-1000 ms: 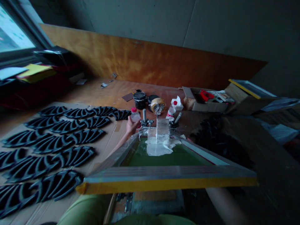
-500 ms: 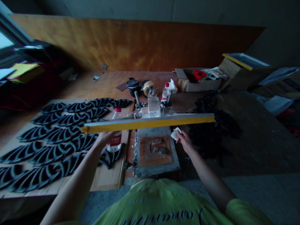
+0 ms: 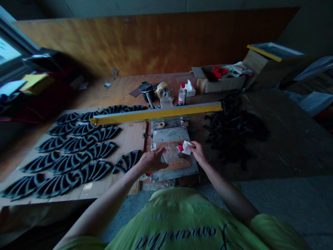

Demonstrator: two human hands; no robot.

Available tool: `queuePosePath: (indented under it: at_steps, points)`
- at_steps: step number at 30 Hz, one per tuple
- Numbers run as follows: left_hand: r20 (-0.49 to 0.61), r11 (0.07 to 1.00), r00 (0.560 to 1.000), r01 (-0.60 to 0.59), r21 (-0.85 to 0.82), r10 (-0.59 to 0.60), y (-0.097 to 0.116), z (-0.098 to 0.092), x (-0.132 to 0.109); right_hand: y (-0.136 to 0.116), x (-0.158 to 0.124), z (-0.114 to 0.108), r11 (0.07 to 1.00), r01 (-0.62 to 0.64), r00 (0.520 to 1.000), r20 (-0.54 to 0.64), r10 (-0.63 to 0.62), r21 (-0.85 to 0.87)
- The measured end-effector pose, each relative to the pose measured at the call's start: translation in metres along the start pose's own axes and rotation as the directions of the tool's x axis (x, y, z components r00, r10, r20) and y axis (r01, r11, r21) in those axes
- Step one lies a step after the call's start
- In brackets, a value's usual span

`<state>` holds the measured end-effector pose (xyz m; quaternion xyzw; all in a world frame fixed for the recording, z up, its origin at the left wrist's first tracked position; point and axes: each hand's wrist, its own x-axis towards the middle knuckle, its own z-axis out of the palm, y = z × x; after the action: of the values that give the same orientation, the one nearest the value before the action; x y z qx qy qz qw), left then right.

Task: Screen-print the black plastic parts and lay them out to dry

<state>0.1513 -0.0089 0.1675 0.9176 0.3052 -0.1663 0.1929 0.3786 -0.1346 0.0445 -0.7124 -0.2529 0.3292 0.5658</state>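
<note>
I'm gripping a clear plastic bottle with a red cap (image 3: 170, 156) in my left hand (image 3: 152, 161), fingers wrapped round its body, holding it tipped sideways over the grey metal platen (image 3: 169, 134) at lower centre of the frame. My right hand (image 3: 199, 152) is pinching a small white wad of cloth (image 3: 186, 147) right at the cap. A yellow-edged screen frame (image 3: 156, 114) is sitting raised just above centre. Black fan-shaped pieces (image 3: 78, 152) are lying in rows at left.

A screen-printing workshop: raised yellow-edged screen frame (image 3: 156, 114) over a metal platen (image 3: 170, 134), black ink pot (image 3: 144, 88) at 12 o'clock, black fan-shaped pieces (image 3: 78, 152) at 9 o'clock.
</note>
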Motion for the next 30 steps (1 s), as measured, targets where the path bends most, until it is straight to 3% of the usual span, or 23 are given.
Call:
queuePosePath:
  at_steps: [6, 10, 16, 30]
  points:
    - [0.009, 0.959, 0.996, -0.084, 0.271, 0.085, 0.029, -0.011, 0.015, -0.009, -0.02, 0.0, 0.998, -0.01, 0.998, 0.057, 0.007, 0.061]
    - [0.002, 0.923, 0.99, -0.134, 0.361, 0.143, 0.037, -0.023, 0.018, -0.012, -0.027, -0.001, 0.986, -0.081, 0.996, 0.048, 0.075, 0.148]
    - [0.056, 0.87, 0.979, -0.201, 0.451, 0.197, 0.045, -0.032, 0.011, -0.016, -0.029, -0.004, 0.986, -0.05, 0.999, -0.007, 0.052, 0.159]
    - [0.003, 0.931, 0.986, -0.157, 0.328, 0.166, 0.026, -0.03, 0.02, -0.022, -0.026, 0.003, 0.984, -0.052, 0.999, 0.022, 0.049, 0.171]
